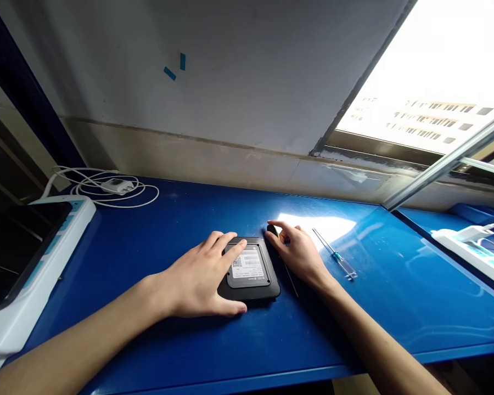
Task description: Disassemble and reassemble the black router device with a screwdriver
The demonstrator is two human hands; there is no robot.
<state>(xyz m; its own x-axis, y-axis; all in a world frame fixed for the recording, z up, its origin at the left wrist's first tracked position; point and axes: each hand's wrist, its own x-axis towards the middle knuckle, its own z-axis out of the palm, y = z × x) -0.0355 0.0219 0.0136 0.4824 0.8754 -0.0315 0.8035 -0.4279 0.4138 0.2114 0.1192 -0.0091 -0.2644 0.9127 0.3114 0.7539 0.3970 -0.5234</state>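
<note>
A flat black box (275,285) with rounded corners lies on the blue table, a white printed label (247,264) facing up. My left hand (200,277) spans its left part, thumb along the near edge and fingertips at the far edge and on top, gripping it. Just right of the box, my right hand (298,249) is closed round a screwdriver (291,281); its dark handle end with some yellow shows between thumb and fingers, and the thin shaft points toward me. Part of the handle is hidden by the hand. A second screwdriver (342,263) with a clear and blue handle lies farther right.
At left, a dark-screened device lies on a white power strip (82,211). A white charger (118,186) with coiled cable sits behind it. Another white power strip (473,249) is at right, past a metal frame (436,170). A wall and bright window close the back.
</note>
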